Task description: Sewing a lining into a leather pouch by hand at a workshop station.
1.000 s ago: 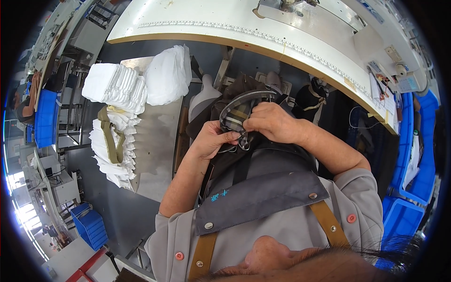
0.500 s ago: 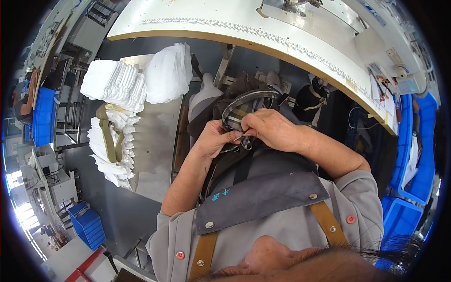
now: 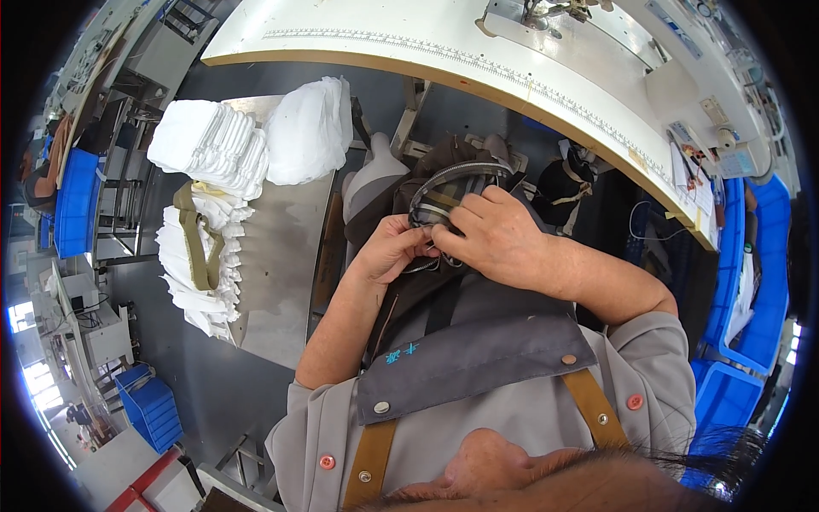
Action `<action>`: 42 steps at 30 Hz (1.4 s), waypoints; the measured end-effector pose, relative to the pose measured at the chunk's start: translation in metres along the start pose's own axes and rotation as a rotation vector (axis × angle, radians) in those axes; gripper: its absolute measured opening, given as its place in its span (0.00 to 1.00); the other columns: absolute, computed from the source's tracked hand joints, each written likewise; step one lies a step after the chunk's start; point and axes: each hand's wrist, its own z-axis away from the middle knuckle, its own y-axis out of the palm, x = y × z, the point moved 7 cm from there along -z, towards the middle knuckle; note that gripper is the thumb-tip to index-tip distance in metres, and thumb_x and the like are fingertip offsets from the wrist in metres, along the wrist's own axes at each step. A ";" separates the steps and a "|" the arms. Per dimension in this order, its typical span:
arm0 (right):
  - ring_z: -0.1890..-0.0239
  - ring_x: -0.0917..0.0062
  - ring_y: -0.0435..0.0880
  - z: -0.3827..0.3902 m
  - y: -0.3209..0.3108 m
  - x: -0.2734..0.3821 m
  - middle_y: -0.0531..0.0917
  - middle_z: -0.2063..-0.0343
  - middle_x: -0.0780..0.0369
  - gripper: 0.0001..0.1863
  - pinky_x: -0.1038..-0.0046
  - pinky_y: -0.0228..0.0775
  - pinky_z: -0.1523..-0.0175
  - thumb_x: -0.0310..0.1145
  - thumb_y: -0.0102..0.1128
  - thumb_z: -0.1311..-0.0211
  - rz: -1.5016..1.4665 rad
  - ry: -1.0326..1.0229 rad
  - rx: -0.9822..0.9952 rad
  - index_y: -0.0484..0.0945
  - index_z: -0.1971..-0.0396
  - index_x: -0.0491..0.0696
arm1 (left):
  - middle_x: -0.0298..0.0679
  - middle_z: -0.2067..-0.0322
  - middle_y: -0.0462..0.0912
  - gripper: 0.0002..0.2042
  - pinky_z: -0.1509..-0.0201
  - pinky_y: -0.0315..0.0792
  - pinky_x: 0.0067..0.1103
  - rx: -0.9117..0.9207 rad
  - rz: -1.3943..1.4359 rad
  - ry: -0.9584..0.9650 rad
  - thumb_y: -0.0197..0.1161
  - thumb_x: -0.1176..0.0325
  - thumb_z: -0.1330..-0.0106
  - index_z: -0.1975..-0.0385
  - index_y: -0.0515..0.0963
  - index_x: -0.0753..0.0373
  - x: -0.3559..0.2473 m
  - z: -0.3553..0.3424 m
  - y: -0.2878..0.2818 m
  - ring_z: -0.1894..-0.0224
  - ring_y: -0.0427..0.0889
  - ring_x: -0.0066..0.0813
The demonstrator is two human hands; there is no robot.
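A dark brown fabric piece with a curved zipper [image 3: 456, 181] lies in my lap below the table edge. My left hand [image 3: 394, 247] pinches the zipper's lower end with its fingertips. My right hand [image 3: 495, 235] lies over the same spot, fingers closed on the zipper tape and fabric. Both hands touch each other at the fingertips. The zipper's slider is hidden under my fingers. A grey apron [image 3: 478, 358] with tan straps covers my chest.
A white sewing table [image 3: 409, 47] with a sewing machine [image 3: 546, 17] curves across the top. Stacks of white fabric pieces [image 3: 213, 145] and a bundle tied with an olive strap [image 3: 200, 247] sit on a metal side table [image 3: 281, 256]. Blue bins [image 3: 751, 290] stand at right.
Both hands have shifted slightly along the zipper while keeping hold of it. The fabric piece stays in my lap.
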 end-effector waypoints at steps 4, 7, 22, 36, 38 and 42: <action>0.67 0.77 0.72 -0.010 -0.003 0.018 0.73 0.78 0.68 0.05 0.75 0.59 0.66 0.34 0.61 0.52 0.115 -0.201 -0.081 0.75 0.78 0.52 | 0.39 0.63 0.85 0.06 0.55 0.80 0.24 0.014 0.019 0.018 0.59 0.73 0.31 0.61 0.81 0.67 0.000 0.002 -0.006 0.61 0.85 0.25; 0.66 0.78 0.71 -0.014 0.004 0.025 0.73 0.77 0.70 0.05 0.74 0.59 0.65 0.36 0.61 0.53 0.239 -0.261 0.013 0.76 0.80 0.53 | 0.38 0.63 0.85 0.06 0.53 0.79 0.25 0.004 0.061 -0.006 0.58 0.72 0.31 0.62 0.81 0.66 0.003 0.002 -0.006 0.62 0.84 0.25; 0.61 0.75 0.76 -0.029 0.015 0.032 0.81 0.73 0.69 0.08 0.73 0.63 0.58 0.36 0.59 0.49 0.132 -0.617 0.103 0.81 0.75 0.48 | 0.36 0.65 0.84 0.06 0.57 0.79 0.21 -0.070 0.098 0.056 0.59 0.70 0.30 0.61 0.79 0.65 0.007 0.002 -0.011 0.63 0.84 0.23; 0.65 0.73 0.80 -0.058 -0.004 0.045 0.80 0.72 0.65 0.05 0.68 0.73 0.62 0.32 0.59 0.48 -0.186 -0.495 0.027 0.79 0.71 0.51 | 0.36 0.64 0.84 0.09 0.54 0.78 0.21 -0.125 -0.067 0.287 0.59 0.73 0.32 0.55 0.78 0.68 0.006 0.003 0.008 0.61 0.84 0.22; 0.74 0.74 0.81 -0.062 -0.003 0.008 0.81 0.75 0.62 0.03 0.70 0.74 0.67 0.31 0.59 0.40 -0.554 -0.193 0.123 0.76 0.69 0.48 | 0.36 0.64 0.84 0.09 0.54 0.78 0.20 -0.214 -0.123 0.373 0.59 0.73 0.32 0.55 0.79 0.68 0.004 0.008 -0.001 0.61 0.84 0.22; 0.79 0.89 0.73 -0.040 -0.016 -0.036 0.74 0.78 0.70 0.11 0.82 0.66 0.74 0.38 0.51 0.25 -1.405 0.373 0.269 0.71 0.66 0.47 | 0.36 0.65 0.85 0.09 0.55 0.76 0.17 -0.016 -0.078 0.102 0.63 0.75 0.35 0.56 0.81 0.67 0.005 0.003 0.011 0.62 0.83 0.22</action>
